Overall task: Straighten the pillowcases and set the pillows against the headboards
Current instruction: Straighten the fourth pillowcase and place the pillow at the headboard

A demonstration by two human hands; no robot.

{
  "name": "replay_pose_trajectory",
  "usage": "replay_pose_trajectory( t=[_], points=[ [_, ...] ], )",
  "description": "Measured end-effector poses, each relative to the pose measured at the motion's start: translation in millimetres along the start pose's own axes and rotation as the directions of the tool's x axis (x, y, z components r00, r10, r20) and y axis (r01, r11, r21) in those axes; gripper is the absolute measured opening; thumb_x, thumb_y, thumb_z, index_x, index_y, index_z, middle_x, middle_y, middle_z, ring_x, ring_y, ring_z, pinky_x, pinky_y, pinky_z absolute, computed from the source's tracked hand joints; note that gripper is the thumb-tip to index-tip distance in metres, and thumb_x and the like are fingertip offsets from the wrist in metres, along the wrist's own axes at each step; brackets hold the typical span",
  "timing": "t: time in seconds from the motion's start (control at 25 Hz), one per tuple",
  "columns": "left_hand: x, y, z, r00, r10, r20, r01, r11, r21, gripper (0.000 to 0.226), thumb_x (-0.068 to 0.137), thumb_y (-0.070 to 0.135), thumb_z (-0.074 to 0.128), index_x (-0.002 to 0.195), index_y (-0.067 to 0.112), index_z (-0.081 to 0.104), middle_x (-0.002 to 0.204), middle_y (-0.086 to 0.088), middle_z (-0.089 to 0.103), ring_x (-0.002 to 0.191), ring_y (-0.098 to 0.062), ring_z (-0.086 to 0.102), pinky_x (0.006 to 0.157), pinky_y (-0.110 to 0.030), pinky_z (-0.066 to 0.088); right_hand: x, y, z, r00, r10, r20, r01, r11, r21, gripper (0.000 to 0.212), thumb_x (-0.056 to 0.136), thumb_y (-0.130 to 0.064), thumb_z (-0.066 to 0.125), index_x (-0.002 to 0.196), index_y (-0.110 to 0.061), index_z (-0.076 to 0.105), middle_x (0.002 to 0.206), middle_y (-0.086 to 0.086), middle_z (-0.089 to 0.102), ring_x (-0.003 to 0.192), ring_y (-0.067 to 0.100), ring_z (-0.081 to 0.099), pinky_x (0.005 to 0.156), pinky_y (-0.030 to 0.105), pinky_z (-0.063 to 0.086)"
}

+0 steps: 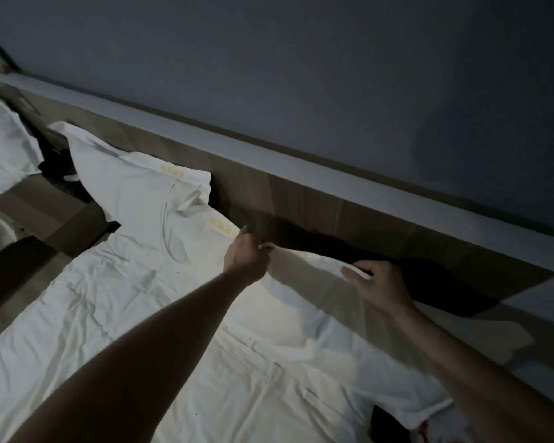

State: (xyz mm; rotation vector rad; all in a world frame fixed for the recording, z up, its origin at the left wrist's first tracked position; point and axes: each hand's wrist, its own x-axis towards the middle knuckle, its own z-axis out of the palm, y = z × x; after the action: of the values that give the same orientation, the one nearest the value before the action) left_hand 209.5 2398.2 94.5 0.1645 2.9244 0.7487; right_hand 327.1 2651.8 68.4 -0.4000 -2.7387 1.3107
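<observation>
A white pillow [304, 302] lies at the head of the bed, its top edge near the wooden headboard [317, 199]. My left hand [245, 255] pinches the pillowcase's top edge near its left corner. My right hand [379, 284] grips the same edge further right, thumb on top. The fabric is lifted slightly between both hands. A second white pillow [135, 183] with yellow embroidery leans against the headboard to the left, partly overlapping the first.
A rumpled white sheet [115, 314] covers the bed. A wooden nightstand [45, 212] stands left of the bed, and another bed with white linen [4, 145] lies beyond it. A grey wall rises above the headboard ledge [269, 161].
</observation>
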Motion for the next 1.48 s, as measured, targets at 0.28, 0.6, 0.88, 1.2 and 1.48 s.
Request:
replay_pose_trajectory(
  t=[0.28,0.6,0.88,1.2,1.48],
  points=[
    [30.7,24.3,32.0,0.998,0.012,0.067,-0.024,0.986,0.168,0.023,0.098,0.024,0.062,0.116,0.012,0.07,0.125,-0.009,0.062,0.111,-0.039,0.066,0.087,-0.041,0.053,8.0,42.0,-17.1,0.988,0.122,0.094,-0.101,0.974,-0.201,0.035,0.097,-0.044,0.061,0.071,-0.021,0.059,0.07,-0.006,0.06,0.075,0.022,0.064,0.069,0.037,0.048],
    [64.7,51.3,41.8,0.999,0.019,-0.038,-0.02,1.0,-0.013,0.025,0.096,0.029,0.062,0.113,0.021,0.079,0.121,-0.008,0.07,0.11,-0.036,0.066,0.087,-0.037,0.052,29.6,59.8,-51.3,0.987,0.036,-0.157,-0.088,0.937,-0.339,0.029,0.101,-0.041,0.058,0.086,-0.024,0.076,0.082,0.0,0.076,0.081,0.025,0.07,0.075,0.038,0.056],
    [75.7,55.5,52.8,1.0,0.013,-0.025,-0.012,0.999,0.042,0.018,0.096,0.024,0.064,0.106,0.017,0.077,0.113,-0.014,0.074,0.106,-0.039,0.067,0.083,-0.04,0.053,22.8,74.3,-40.0,0.971,-0.003,-0.239,-0.094,0.915,-0.391,0.02,0.1,-0.027,0.063,0.101,-0.016,0.08,0.093,0.007,0.079,0.087,0.031,0.071,0.075,0.038,0.054],
    [82.1,63.1,52.0,1.0,0.014,0.02,-0.016,0.996,0.093,0.018,0.095,0.02,0.064,0.105,0.014,0.077,0.111,-0.017,0.074,0.106,-0.041,0.068,0.084,-0.042,0.057,23.5,86.4,-26.2,0.954,-0.005,-0.301,-0.123,0.906,-0.405,0.015,0.098,-0.016,0.064,0.104,-0.013,0.078,0.096,0.01,0.078,0.086,0.034,0.07,0.075,0.035,0.048],
    [86.6,68.2,46.7,0.999,0.01,0.047,-0.019,0.979,0.204,0.016,0.094,0.02,0.066,0.105,0.015,0.077,0.11,-0.017,0.074,0.105,-0.04,0.069,0.078,-0.037,0.053,-8.8,133.1,-58.9,0.926,0.169,-0.338,-0.33,0.799,-0.504,0.025,0.102,-0.028,0.062,0.086,-0.011,0.072,0.075,0.01,0.07,0.066,0.027,0.063,0.059,0.031,0.04]
  ],
)
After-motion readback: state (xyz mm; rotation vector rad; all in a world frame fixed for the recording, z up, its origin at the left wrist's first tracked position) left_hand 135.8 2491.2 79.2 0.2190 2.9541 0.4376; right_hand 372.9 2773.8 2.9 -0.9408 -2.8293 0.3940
